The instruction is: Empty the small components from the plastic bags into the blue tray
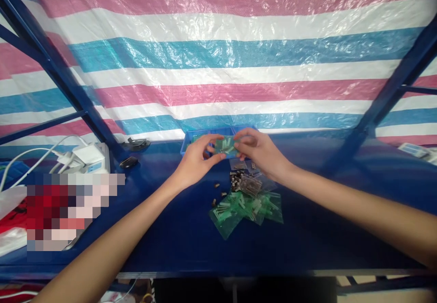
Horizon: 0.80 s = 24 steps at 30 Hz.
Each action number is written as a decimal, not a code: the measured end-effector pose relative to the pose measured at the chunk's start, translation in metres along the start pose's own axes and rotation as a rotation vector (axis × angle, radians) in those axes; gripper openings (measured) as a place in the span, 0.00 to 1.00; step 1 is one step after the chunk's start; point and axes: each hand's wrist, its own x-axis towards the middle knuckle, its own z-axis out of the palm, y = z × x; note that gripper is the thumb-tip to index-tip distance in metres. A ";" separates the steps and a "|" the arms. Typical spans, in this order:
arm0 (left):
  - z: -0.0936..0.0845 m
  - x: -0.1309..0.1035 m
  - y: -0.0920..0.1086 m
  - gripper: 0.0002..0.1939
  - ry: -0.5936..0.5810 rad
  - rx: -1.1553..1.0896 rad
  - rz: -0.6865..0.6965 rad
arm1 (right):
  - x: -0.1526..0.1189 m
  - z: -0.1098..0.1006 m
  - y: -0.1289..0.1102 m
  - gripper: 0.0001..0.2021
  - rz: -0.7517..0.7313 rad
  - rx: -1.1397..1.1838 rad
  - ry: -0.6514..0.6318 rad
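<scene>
Between my two hands, above the far part of the blue table, is a small green bag (225,145) with pale strips in it. My left hand (200,157) pinches its left side, and my right hand (257,150) grips the right side. Just beyond the hands stands a blue divided tray (187,140), partly hidden by them. Nearer to me lie several green bags (225,218) of pale pieces, overlapping. A clear bag (251,183) of thin metallic parts rests above them, beside a heap of small dark and silvery parts (235,180).
White chargers and cables (83,155) are at the left, near a black object (129,162). Blue metal posts (64,79) rise on both sides. A striped plastic sheet (239,52) hangs behind the blue table (164,243). A pale item (414,150) lies far right.
</scene>
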 end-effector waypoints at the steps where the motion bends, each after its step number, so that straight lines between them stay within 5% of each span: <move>1: -0.003 0.001 -0.002 0.19 0.053 0.072 0.031 | 0.009 0.002 -0.002 0.07 -0.054 -0.044 0.005; 6: -0.027 0.008 -0.027 0.21 0.113 0.474 0.152 | 0.076 0.023 0.002 0.03 -0.215 -0.258 0.026; 13: -0.047 0.011 -0.071 0.24 0.102 0.632 -0.070 | 0.148 0.064 0.019 0.05 -0.255 -0.642 -0.126; 18: -0.044 0.010 -0.080 0.25 0.038 0.592 -0.197 | 0.149 0.082 0.022 0.07 -0.287 -0.853 -0.243; 24: -0.042 0.009 -0.059 0.15 0.238 0.548 0.031 | 0.117 0.064 0.006 0.06 -0.427 -0.992 -0.197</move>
